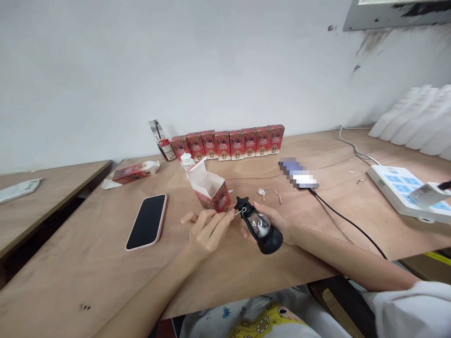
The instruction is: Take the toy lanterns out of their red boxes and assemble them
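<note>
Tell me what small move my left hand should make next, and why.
Perhaps tug the wire lightly with your left hand: its looped end shows at the black neck of the lantern, but I can't tell whether it has caught. Your right hand holds the lantern.

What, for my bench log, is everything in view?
lantern: 1, black, front centre
wire hook: 1, silvery, at lantern
closed boxes: 8, red, back row
open boxes: 2, red, centre, left
jar-like object: 1, white, mid-table
pouch: 1, dark, beside row
phone: 1, black, left
pixelated device: 1, purplish, right
loose wires: few, silvery, behind lantern
power strip: 1, white, right
stacked pieces: several, white, far right
flat packet: 1, white, left table
tables: 2, brown, beneath
panel: 1, grey, upper right
wall: 1, pale, behind
sleeve: 1, white, lower right
left hand: 1, bare, on hook
right hand: 1, bare, on lantern
</note>
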The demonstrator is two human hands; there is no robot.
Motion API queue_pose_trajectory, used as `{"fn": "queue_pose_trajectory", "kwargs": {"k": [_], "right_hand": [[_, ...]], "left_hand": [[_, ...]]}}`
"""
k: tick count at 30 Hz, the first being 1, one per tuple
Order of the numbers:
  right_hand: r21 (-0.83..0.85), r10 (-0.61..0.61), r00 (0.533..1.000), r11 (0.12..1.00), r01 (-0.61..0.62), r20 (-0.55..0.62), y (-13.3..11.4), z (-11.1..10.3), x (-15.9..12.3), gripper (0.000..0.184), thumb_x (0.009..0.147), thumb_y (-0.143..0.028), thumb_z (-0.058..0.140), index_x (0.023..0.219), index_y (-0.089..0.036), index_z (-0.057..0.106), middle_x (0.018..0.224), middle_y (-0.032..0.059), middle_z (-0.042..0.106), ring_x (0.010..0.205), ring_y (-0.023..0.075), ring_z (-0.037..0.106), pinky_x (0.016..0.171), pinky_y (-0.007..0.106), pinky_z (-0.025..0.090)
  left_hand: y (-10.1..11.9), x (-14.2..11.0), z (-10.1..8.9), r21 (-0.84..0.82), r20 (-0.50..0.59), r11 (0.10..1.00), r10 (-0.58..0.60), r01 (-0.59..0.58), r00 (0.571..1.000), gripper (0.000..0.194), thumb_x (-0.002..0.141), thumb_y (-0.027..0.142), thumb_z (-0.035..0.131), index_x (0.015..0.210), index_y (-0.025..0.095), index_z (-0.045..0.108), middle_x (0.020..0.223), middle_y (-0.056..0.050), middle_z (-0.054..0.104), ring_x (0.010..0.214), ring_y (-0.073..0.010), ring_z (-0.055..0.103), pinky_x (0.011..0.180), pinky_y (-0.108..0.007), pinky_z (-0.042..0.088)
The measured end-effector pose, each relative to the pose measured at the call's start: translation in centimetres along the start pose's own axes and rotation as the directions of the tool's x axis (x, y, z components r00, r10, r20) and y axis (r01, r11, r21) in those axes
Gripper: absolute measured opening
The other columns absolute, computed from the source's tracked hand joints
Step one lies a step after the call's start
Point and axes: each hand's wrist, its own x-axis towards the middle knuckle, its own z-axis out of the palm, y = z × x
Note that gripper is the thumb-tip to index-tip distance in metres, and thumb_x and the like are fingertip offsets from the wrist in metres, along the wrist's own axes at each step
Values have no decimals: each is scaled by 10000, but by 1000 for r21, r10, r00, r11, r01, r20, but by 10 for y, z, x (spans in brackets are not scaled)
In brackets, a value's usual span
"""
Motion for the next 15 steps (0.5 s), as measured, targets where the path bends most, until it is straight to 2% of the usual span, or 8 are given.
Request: {"fn": "queue_pose_trajectory", "kwargs": {"k": [7, 15], "right_hand": [[-6, 94, 988, 996, -94, 125, -1, -4, 1, 552, 724, -701, 495, 693, -151, 542, 549, 38, 639, 389, 101, 516, 355, 209, 327], [4, 94, 988, 995, -95, 118, 3, -10, 3, 548, 731, -679, 505, 779, -136, 565, 583, 42, 658, 402, 107, 542, 344, 196, 325]], "left_hand": [[0, 1, -2, -15, 10, 1000, -10, 11, 1000, 206, 788, 71, 632, 964, 177, 647, 680, 34, 715, 624, -132, 569, 748, -317, 272], [0, -1, -3, -9, 6, 1000, 9, -9, 1000, 253, 768, 59, 648, 993, 175, 648, 655, 32, 709, 608, -133, 570, 741, -309, 290]]}}
